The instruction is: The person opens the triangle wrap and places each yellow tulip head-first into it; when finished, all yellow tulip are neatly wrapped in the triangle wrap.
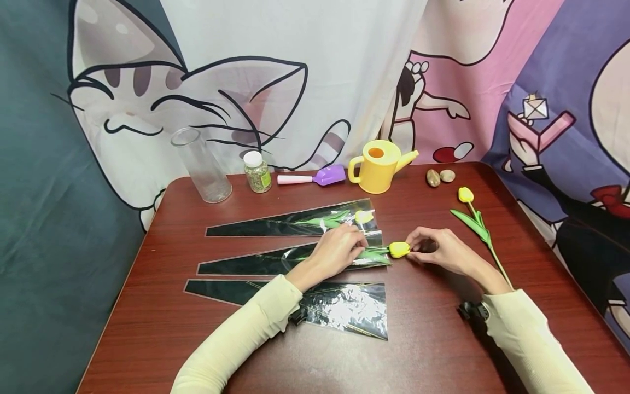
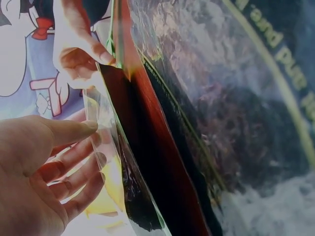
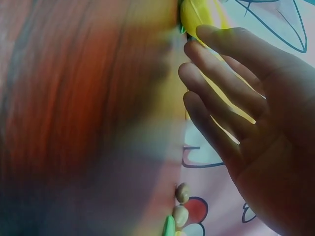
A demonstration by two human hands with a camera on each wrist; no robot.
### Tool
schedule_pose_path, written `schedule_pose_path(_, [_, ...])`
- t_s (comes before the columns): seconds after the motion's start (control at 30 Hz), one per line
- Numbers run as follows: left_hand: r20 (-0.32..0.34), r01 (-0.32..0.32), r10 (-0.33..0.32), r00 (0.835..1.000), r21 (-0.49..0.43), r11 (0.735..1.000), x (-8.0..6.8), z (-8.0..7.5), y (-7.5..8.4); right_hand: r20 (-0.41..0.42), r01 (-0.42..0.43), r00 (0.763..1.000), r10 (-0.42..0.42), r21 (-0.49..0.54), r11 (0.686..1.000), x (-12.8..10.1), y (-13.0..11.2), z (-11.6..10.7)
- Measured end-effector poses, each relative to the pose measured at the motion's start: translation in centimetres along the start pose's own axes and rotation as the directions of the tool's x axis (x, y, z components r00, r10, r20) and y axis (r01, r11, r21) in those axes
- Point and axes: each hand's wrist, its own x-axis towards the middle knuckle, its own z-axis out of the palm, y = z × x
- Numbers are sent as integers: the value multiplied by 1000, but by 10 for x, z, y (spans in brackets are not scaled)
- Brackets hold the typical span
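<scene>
My right hand (image 1: 440, 249) pinches a yellow tulip (image 1: 399, 250) by the tip of its bloom. The tulip's stem and leaves lie inside the middle flower sleeve (image 1: 246, 265), and the bloom pokes out past its wide right end. In the left wrist view, my left hand (image 2: 54, 167) has the clear film edge of a sleeve between thumb and fingers. From the head view that hand covers part of the middle sleeve. Behind it, another sleeve (image 1: 256, 224) contains a yellow tulip (image 1: 364, 216). A third sleeve (image 1: 339, 312) lies flat nearest the body, partly under the left forearm.
Another yellow tulip (image 1: 478, 224) lies at the table's right, by the right forearm. Along the back stand a glass vase (image 1: 209, 175), a jar (image 1: 258, 174), a purple toy shovel (image 1: 328, 175), a yellow watering can (image 1: 378, 169) and two stones (image 1: 433, 178). A printed curtain (image 1: 295, 33) hangs behind.
</scene>
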Motion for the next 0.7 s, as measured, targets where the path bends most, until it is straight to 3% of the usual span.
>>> schedule_pose_path(0.2, [-2, -3, 3, 1000, 7, 1000, 1, -3, 2, -24, -2, 1000, 3, 36, 999, 4, -7, 6])
schedule_pose_path(0.5, [-24, -10, 10, 1000, -11, 1000, 3, -5, 5, -27, -43, 999, 46, 100, 994, 13, -47, 13])
schedule_pose_path(0.7, [-36, -19, 19, 999, 6, 1000, 4, -6, 7, -3, -58, 998, 60, 183, 981, 16, -24, 26])
